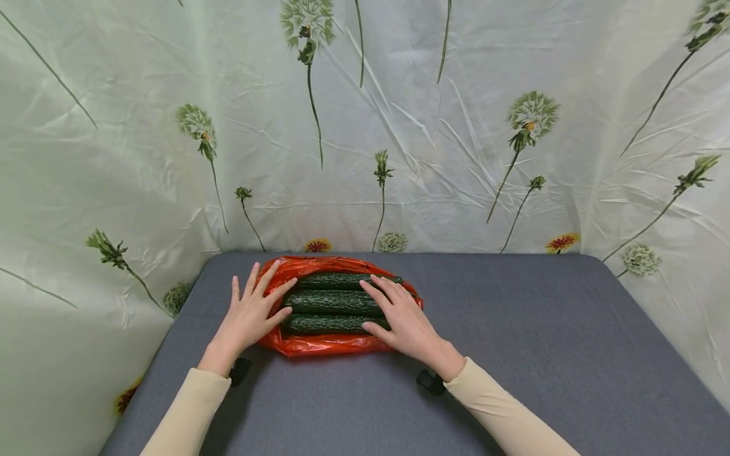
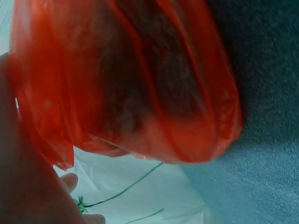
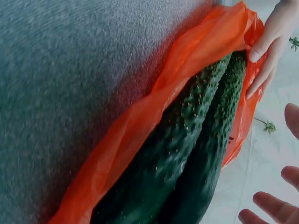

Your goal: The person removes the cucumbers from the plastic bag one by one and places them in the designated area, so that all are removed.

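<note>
Three dark green, bumpy cucumbers [image 1: 333, 302] lie side by side in a red plastic bag [image 1: 336, 346], whose open mouth faces up. My left hand [image 1: 248, 316] is spread over the bag's left end, with thumb and index fingertips at the cucumbers' ends. Over their right ends lies my right hand [image 1: 407, 324], fingers extended and apart. In the left wrist view, the bag's closed end [image 2: 187, 140] bulges around the cucumbers beside my hand. The right wrist view shows the cucumbers [image 3: 182, 135] close up and my right fingertips [image 3: 273, 205] apart from them.
The bag rests on a grey cloth-covered table [image 1: 542, 354], toward its back left. Behind the table and along its sides hangs a pale, flower-printed curtain [image 1: 445, 158]. A dark wrist camera [image 1: 430, 382] sits under the right wrist.
</note>
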### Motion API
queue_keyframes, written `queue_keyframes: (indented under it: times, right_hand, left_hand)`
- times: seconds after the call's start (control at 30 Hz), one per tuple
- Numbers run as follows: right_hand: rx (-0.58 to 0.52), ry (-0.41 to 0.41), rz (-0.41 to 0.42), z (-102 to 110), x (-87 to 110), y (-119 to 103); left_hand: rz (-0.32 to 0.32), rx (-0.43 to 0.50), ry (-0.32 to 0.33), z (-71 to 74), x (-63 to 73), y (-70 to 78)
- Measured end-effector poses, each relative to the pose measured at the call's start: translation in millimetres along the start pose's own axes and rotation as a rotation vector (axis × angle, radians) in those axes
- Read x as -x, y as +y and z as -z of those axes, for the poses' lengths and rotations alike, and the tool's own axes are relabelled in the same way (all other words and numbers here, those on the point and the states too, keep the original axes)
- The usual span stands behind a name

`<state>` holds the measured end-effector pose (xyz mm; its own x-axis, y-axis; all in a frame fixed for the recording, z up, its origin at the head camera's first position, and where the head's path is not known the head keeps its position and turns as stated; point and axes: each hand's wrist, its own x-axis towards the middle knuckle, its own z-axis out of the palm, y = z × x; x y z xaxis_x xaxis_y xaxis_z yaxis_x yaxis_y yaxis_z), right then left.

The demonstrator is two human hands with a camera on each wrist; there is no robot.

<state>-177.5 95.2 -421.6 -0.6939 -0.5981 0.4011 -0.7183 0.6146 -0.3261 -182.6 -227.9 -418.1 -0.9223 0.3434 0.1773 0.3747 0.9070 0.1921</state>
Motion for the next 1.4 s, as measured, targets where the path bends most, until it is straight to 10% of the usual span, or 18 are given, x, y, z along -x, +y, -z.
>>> queue_keyframes:
  times: [1.4]
  right_hand:
    - [0.002,-0.044,0.033,-23,-4.2,-9]
  left_hand:
    - [0.007,0.109,-0.081,0.7,7.0,-47.7]
